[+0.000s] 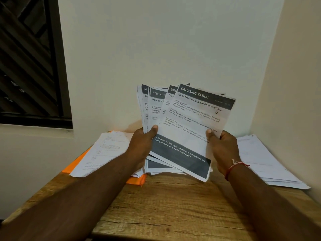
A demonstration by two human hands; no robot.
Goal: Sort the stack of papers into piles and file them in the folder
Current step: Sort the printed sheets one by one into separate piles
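1. One fan of papers [156, 105] I see at 12 o'clock above the table [173, 206].
2. Left hand [142, 145] grips its lower corner, thumb on front; right hand [224, 150] pinches the front sheet [196, 122].
3. Orange folder [135, 180] lies at 9 o'clock under a paper pile [104, 150]; second pile [265, 162] at 3 o'clock.

Table [173, 206]: wooden top with plain grain, set into a corner between two pale walls.
Left side: an orange folder [136, 181] lies flat on the wood.
On the folder: a pile of printed sheets [104, 150]; its near corner may reach past the folder's edge.
Right side: a pile of white sheets [264, 162] lies directly on the wood, near the wall.
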